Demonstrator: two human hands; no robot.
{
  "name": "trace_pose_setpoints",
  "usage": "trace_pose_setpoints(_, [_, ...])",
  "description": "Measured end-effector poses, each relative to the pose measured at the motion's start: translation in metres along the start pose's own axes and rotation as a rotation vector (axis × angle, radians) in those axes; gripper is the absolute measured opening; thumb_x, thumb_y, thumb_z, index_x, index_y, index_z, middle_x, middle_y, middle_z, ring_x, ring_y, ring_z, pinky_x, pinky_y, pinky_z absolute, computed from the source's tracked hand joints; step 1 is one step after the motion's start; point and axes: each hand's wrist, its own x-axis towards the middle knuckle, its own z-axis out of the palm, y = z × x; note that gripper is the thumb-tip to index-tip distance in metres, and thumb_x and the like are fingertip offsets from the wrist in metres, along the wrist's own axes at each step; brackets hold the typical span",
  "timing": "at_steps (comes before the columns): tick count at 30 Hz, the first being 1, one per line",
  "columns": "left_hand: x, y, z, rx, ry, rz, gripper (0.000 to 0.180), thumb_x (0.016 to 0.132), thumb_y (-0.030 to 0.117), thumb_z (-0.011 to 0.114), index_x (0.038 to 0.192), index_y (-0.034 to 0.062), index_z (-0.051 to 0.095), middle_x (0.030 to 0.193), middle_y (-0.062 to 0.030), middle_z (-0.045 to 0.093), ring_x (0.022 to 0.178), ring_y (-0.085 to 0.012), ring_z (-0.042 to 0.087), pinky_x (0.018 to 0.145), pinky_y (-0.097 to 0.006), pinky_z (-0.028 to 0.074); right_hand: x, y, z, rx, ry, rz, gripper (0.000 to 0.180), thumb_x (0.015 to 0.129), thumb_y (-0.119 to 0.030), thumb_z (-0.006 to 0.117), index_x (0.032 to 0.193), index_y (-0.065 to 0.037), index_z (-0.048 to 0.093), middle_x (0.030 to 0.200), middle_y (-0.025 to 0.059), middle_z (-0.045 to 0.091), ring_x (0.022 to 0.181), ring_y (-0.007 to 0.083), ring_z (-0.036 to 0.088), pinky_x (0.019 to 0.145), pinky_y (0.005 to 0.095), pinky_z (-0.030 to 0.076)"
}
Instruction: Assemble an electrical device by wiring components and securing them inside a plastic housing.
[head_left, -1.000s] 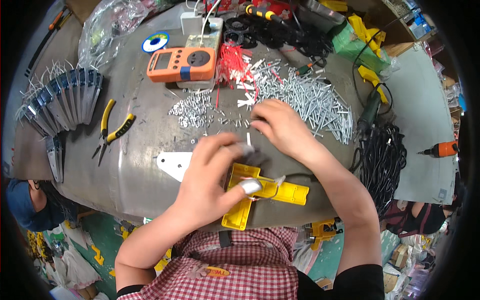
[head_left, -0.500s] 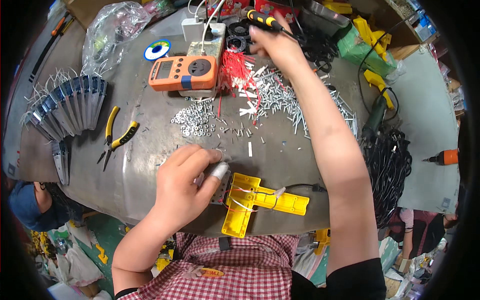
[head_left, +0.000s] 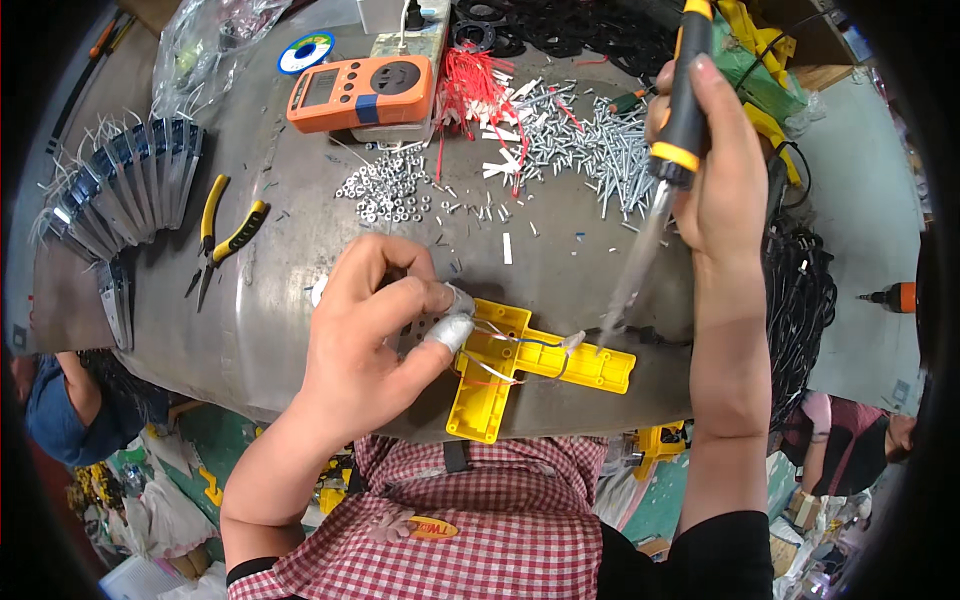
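Observation:
My right hand [head_left: 722, 165] is raised over the right of the bench, wrapped around a soldering iron [head_left: 682, 110] with a yellow-and-black handle. Its blurred metal shaft slants down toward the yellow T-shaped plastic housing half [head_left: 478, 405]. Thin red, white and dark wires run across that housing and a dark cord leaves its right end. At its left, my left hand [head_left: 375, 335] has thumb and forefinger pinched, both tips wrapped in white. Those fingers close on a grey perforated part [head_left: 418, 328] beside the wires; my hand hides most of it.
Beyond lie nuts [head_left: 385, 185], screws [head_left: 615, 150], red wires [head_left: 470, 90], an orange multimeter [head_left: 345, 95] and a solder spool [head_left: 306, 52]. Yellow-handled pliers [head_left: 228, 235] and a fan of wired grey parts [head_left: 135, 185] are left. Black cables [head_left: 800, 300] are bundled right.
My right hand has come back from the far side, nearer and to the right, bringing the soldering iron with its shaft now downward. My left hand stays pinched near the housing.

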Motion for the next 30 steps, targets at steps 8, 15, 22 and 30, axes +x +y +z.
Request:
trace_pose_setpoints(8, [-0.002,0.000,0.003,0.064,0.045,-0.006,0.019,0.061,0.002,0.070,0.078,0.0028,0.061,0.085,-0.0075,0.052,0.079,-0.0234,0.051,0.069,-0.034,0.043,-0.009,0.020,0.027,-0.010,-0.037,0.064,0.029,0.094,-0.028,0.053,0.098,0.000,0.056,0.085,0.0040,0.054,0.075,0.0099,0.050,0.070,0.0239,0.042])
trace_pose_setpoints(15, [0.001,-0.001,0.005,0.056,0.045,0.015,0.019,0.060,0.001,0.071,0.077,0.0028,0.061,0.085,-0.0076,0.052,0.080,-0.0242,0.052,0.070,-0.034,0.042,-0.007,0.020,0.024,-0.053,-0.012,0.071,0.028,0.094,-0.029,0.053,0.096,-0.001,0.056,0.086,0.0018,0.052,0.077,0.0074,0.045,0.072,0.0225,0.037])
trace_pose_setpoints(22, [-0.001,-0.004,0.007,0.041,0.028,0.022,0.022,0.059,0.002,0.068,0.079,0.0005,0.059,0.089,-0.0094,0.052,0.081,-0.0225,0.054,0.073,-0.032,0.044,-0.006,0.022,0.027,-0.053,0.000,0.074,0.029,0.095,-0.029,0.052,0.098,-0.001,0.056,0.087,0.0014,0.052,0.079,0.0070,0.045,0.073,0.0217,0.038])
trace_pose_setpoints(30, [-0.001,-0.003,0.008,0.047,0.025,0.036,0.022,0.059,0.003,0.068,0.079,0.0006,0.059,0.089,-0.0093,0.052,0.081,-0.0230,0.053,0.072,-0.033,0.044,-0.003,0.021,0.028,-0.065,-0.047,0.073,0.028,0.095,-0.029,0.052,0.097,-0.002,0.056,0.087,0.0009,0.052,0.079,0.0070,0.045,0.073,0.0221,0.038])
